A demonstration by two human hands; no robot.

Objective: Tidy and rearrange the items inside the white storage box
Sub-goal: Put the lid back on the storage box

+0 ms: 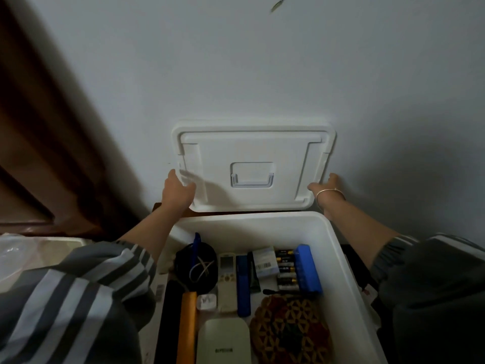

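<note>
Striped sleeves (pixel 78 298) nearest, both arms reaching over the white storage box (pixel 333 245), which sits open at near centre. Its lid (pixel 252 153) stands upright against the grey wall (pixel 262 61), just past the box's far rim. Left hand (pixel 175 190) grips the lid's left edge, thumb on the face. Right hand (pixel 325 186) pinches the right edge, bracelet (pixel 328 193) on the wrist.

Inside:
- far left: black cable coil (pixel 196 266)
- centre: white remote (pixel 227 279) and blue bar (pixel 242 285), side by side
- far right: batteries (pixel 286 271) beside blue case (pixel 308 269)
- near side: orange tube (pixel 187 327), white device (pixel 223 342), woven trivet (pixel 291 332)
</note>
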